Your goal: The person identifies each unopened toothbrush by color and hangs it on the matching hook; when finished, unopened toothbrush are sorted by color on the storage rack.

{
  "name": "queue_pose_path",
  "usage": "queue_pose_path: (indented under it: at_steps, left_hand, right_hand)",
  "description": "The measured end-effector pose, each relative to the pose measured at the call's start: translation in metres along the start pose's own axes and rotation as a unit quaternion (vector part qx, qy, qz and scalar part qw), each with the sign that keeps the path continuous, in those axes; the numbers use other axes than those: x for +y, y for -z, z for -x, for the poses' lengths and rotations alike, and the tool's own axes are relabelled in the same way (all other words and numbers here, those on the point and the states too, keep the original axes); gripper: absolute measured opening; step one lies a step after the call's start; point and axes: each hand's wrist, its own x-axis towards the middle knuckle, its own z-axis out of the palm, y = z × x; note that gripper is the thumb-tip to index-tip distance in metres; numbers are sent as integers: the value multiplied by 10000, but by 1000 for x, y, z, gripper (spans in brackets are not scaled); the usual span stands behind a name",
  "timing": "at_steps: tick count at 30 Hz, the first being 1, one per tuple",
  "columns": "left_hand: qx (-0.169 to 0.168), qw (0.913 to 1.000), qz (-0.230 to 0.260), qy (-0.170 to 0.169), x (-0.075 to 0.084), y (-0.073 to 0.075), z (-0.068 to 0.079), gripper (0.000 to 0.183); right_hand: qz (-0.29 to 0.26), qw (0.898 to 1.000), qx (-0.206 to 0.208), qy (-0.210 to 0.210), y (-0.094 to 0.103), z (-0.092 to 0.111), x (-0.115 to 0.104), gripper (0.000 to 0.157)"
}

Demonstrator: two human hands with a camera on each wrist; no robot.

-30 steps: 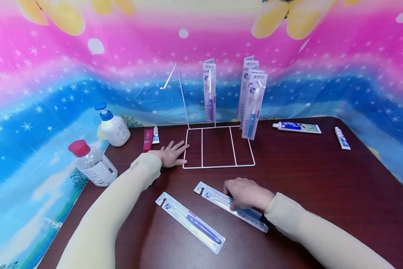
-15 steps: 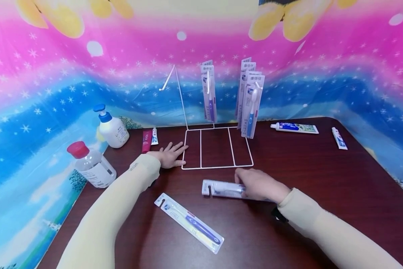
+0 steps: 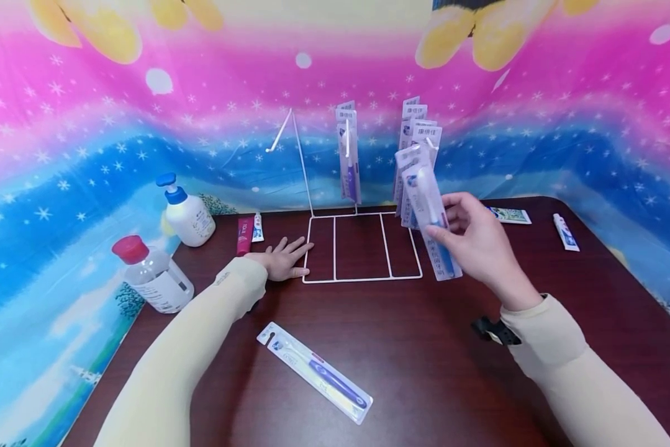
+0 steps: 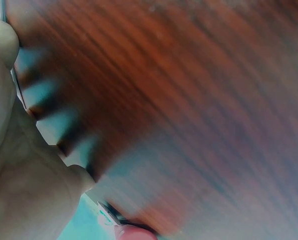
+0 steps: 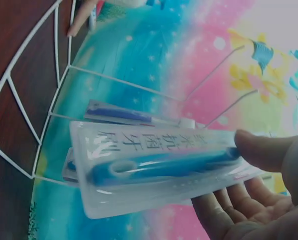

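Observation:
My right hand (image 3: 480,239) pinches a packaged toothbrush (image 3: 426,202) with a blue handle between thumb and fingers. It is raised and tilted, top towards the right-hand hook; the right wrist view shows the clear pack (image 5: 158,165) close up. Blister-packed toothbrushes (image 3: 418,112) hang behind it, partly hidden. My left hand (image 3: 280,259) lies spread on the table, fingertips at the left side of the white wire rack (image 3: 362,279). More packs (image 3: 346,167) hang on the middle hook, and the left hook (image 3: 279,130) is bare. One purple-handled packaged toothbrush (image 3: 315,372) lies in front.
At the left stand a white pump bottle (image 3: 188,217) and a clear bottle (image 3: 158,282) with a red cap. A red tube (image 3: 244,234) and a small white tube (image 3: 258,228) lie behind my left hand. Toothpaste tubes (image 3: 512,215) lie back right, before a printed curtain (image 3: 245,93).
My right hand has lifted the blue-handled packaged toothbrush off the table and carried it up and away from me, turning it upright near the right hook. My left hand stays put.

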Motion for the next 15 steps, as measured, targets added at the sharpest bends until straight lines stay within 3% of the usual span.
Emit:
queue_pose_path:
  at_steps: [8, 15]
  left_hand:
    - [-1, 10000, -25, -9, 1, 0, 1, 73]
    - [-7, 10000, -12, -8, 0, -1, 0, 73]
  right_hand:
    - [-114, 9979, 577, -273, 5, -4, 7, 43]
    - [-339, 9971, 415, -549, -2, -17, 15, 44]
